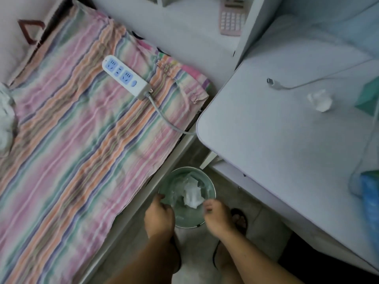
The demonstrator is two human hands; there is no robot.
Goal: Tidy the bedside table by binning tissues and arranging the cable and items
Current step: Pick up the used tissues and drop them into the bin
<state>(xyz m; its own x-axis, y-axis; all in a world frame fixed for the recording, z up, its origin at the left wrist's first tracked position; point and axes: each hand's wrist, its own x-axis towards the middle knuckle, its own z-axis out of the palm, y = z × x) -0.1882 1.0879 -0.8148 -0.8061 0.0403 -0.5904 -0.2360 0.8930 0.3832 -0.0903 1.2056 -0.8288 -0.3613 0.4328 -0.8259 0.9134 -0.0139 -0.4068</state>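
Observation:
A round green bin [212, 189] stands on the floor between the bed and the bedside table [266, 144]. A crumpled white tissue [192, 194] lies inside it. My left hand [159, 217] curls over the bin's left rim. My right hand [217, 217] hangs over the right side, its fingertips bent down close to that tissue; whether they touch it is unclear. On the table lies another crumpled tissue [321, 101], and beside it a white cable [291, 86] with its plug end free.
A white power strip [125, 76] rests on the striped bed sheet [71, 140], its cord running toward the table. A pink calculator [232, 17] lies on a far shelf. Teal packaging [369, 97] and a blue item [370, 201] sit at the table's right edge. A sandalled foot [240, 219] is beside the bin.

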